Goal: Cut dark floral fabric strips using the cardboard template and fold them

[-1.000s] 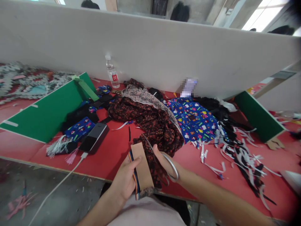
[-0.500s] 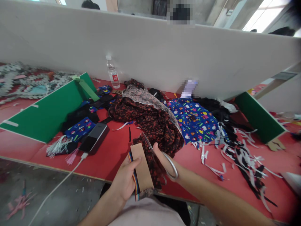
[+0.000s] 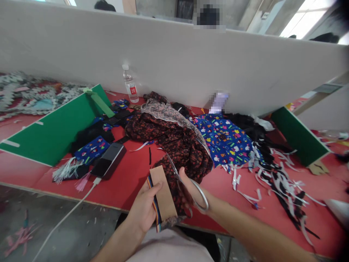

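Note:
My left hand [image 3: 147, 205] is closed on a tan cardboard piece [image 3: 163, 196], its thumb lying over the front. A striped ribbon [image 3: 156, 207] runs along the card's left edge. My right hand [image 3: 191, 187] grips metal scissors [image 3: 202, 198], with the thumb through a loop and the blades pointing up and left. Those blades lie over the dark red floral cloth [image 3: 188, 151], just right of the card. Part of this cloth hangs behind the card toward my lap. The fingers of my right hand are partly hidden and blurred.
Blue patterned cloth [image 3: 223, 140] lies right of the floral cloth, with black and white strips [image 3: 289, 193] beyond. On the left are a cabled power bank [image 3: 109, 160], a tasselled blue piece [image 3: 91, 150] and a green board [image 3: 54, 127]. A water bottle [image 3: 131, 85] stands by the partition [image 3: 163, 54].
The card and my left hand have shifted very slightly left. The scissors appear a little less open, and my right hand has barely moved.

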Action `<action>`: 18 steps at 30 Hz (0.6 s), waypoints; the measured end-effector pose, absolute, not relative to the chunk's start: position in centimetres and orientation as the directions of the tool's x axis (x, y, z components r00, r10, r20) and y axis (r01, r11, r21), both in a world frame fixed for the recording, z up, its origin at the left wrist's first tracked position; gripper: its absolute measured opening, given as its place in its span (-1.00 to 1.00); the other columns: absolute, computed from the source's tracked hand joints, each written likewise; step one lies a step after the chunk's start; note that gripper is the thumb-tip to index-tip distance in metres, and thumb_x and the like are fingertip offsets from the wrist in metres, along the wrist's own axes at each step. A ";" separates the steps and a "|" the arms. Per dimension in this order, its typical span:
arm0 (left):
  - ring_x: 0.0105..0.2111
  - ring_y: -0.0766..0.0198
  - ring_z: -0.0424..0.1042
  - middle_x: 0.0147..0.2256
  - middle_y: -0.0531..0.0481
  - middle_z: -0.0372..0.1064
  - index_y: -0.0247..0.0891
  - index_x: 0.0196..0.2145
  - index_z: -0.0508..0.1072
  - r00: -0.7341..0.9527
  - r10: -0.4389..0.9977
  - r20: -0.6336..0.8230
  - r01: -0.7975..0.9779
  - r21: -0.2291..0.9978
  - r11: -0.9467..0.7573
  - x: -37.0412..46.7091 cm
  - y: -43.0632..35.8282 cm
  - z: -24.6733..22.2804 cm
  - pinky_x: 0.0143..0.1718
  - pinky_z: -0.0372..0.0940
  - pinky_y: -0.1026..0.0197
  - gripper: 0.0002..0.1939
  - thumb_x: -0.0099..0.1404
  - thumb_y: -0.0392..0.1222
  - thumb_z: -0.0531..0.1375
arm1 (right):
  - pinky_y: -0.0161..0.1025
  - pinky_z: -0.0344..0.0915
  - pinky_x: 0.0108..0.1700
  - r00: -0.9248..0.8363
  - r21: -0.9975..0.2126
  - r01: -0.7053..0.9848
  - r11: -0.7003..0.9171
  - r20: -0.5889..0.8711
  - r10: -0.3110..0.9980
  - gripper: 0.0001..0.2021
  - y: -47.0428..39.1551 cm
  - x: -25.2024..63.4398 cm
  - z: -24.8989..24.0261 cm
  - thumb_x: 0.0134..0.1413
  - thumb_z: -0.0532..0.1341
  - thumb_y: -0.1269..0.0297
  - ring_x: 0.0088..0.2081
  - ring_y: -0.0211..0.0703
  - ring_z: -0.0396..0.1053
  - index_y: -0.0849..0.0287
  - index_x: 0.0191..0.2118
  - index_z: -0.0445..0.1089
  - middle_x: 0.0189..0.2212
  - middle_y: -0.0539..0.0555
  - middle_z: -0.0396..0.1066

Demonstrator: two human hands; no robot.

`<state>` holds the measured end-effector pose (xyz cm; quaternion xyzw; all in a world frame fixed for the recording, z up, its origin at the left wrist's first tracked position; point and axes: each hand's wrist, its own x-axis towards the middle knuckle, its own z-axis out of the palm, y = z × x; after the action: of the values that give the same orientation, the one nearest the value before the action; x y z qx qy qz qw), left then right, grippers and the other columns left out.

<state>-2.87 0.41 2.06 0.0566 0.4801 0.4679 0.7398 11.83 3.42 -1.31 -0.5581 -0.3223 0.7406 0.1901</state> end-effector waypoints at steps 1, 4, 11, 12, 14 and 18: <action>-0.19 0.05 0.50 -0.11 -0.20 0.47 -0.25 0.07 0.26 0.100 0.746 -0.658 -0.638 0.533 0.556 -2.9 0.4 2.1 -0.16 0.39 0.05 -0.50 0.15 -0.38 0.18 | -0.36 -0.07 -0.76 -0.305 -0.688 0.083 -0.721 -0.707 0.638 -0.26 3.3 11.9 -1.4 -0.15 -0.19 -0.47 -0.76 -0.37 0.00 0.18 -0.46 0.29 -0.74 -0.09 0.08; -0.18 0.06 0.49 -0.11 -0.19 0.46 -0.22 0.08 0.25 0.096 0.747 -0.658 -0.648 0.529 0.549 -2.8 0.3 2.2 -0.15 0.39 0.06 -0.48 0.15 -0.40 0.17 | -0.34 -0.08 -0.76 -0.296 -0.693 0.102 -0.714 -0.706 0.643 -0.29 3.2 12.1 -1.2 -0.16 -0.19 -0.48 -0.77 -0.36 -0.02 0.16 -0.52 0.23 -0.76 -0.09 0.06; -0.19 0.05 0.50 -0.13 -0.20 0.48 -0.26 0.05 0.29 0.096 0.737 -0.668 -0.660 0.512 0.550 -2.9 0.1 2.4 -0.15 0.39 0.06 -0.52 0.15 -0.40 0.17 | -0.33 -0.12 -0.77 -0.286 -0.725 0.148 -0.673 -0.683 0.672 -0.31 3.4 12.1 -0.2 -0.16 -0.19 -0.48 -0.78 -0.36 -0.03 0.14 -0.64 0.14 -0.80 -0.08 0.01; -0.19 0.05 0.50 -0.12 -0.20 0.47 -0.25 0.05 0.29 0.095 0.738 -0.668 -0.661 0.512 0.549 -2.9 0.1 2.4 -0.15 0.39 0.06 -0.52 0.15 -0.40 0.17 | -0.33 -0.13 -0.77 -0.283 -0.726 0.159 -0.669 -0.683 0.674 -0.30 3.5 12.1 -0.2 -0.16 -0.19 -0.48 -0.78 -0.36 -0.03 0.14 -0.65 0.15 -0.81 -0.08 0.01; -0.18 0.05 0.49 -0.11 -0.18 0.47 -0.23 0.06 0.29 0.094 0.740 -0.666 -0.663 0.513 0.545 -3.0 0.1 2.4 -0.15 0.39 0.06 -0.51 0.15 -0.40 0.17 | -0.34 -0.14 -0.77 -0.274 -0.723 0.171 -0.669 -0.687 0.673 -0.29 3.6 12.0 0.0 -0.17 -0.19 -0.49 -0.79 -0.36 -0.04 0.14 -0.65 0.17 -0.81 -0.08 0.00; -0.17 0.04 0.49 -0.11 -0.19 0.47 -0.24 0.05 0.29 0.097 0.750 -0.654 -0.666 0.518 0.537 -3.1 0.2 2.3 -0.14 0.38 0.05 -0.50 0.14 -0.40 0.19 | -0.36 -0.19 -0.77 -0.267 -0.724 0.169 -0.668 -0.686 0.676 -0.30 3.6 12.0 0.1 -0.18 -0.15 -0.48 -0.79 -0.40 -0.09 0.15 -0.64 0.18 -0.79 -0.10 -0.02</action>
<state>-3.11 0.17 2.31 0.0448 0.4712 0.4789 0.7393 11.95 3.62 0.11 -0.5783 -0.3657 0.7069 0.1793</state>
